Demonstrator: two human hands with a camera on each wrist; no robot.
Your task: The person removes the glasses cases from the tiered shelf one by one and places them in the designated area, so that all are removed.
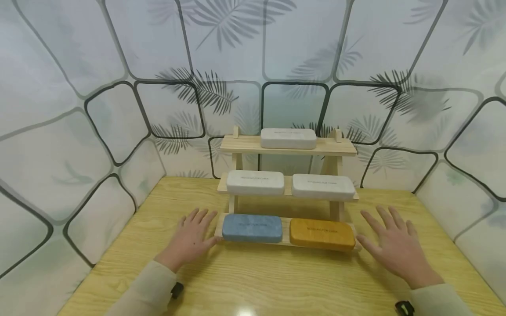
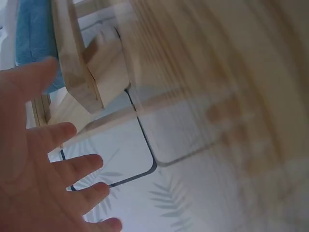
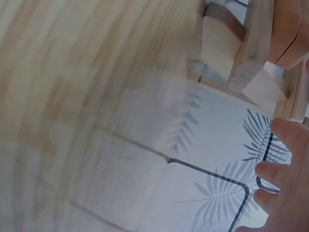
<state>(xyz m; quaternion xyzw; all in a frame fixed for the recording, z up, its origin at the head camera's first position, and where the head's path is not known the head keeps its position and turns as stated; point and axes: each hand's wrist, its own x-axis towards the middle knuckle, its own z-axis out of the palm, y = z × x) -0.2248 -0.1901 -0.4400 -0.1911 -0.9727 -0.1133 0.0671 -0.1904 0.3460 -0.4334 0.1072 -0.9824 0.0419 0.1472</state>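
The blue rounded rectangular fabric-covered case (image 1: 252, 228) lies on the lowest tier of the three-tier pale wooden stepped rack (image 1: 348, 147), and its near left corner is met by the thumb of the left hand (image 1: 192, 237), which is spread flat and holds nothing. The right hand (image 1: 395, 246) is likewise spread with straight fingers, empty, just right of the rack and nearest the orange rounded rectangular case (image 1: 322, 234). Three white rounded cases are set on the rack's upper tiers.

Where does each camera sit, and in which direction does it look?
Head: looks forward and down at the wooden shelf with cases; both hands, left hand and right hand, and both sleeves show.
Left wrist: sits at the left hand, looks along the table to the shelf's end and the blue case.
Right wrist: shows fingertips, the shelf's other end and the orange case.
Head and left wrist share the blue case.
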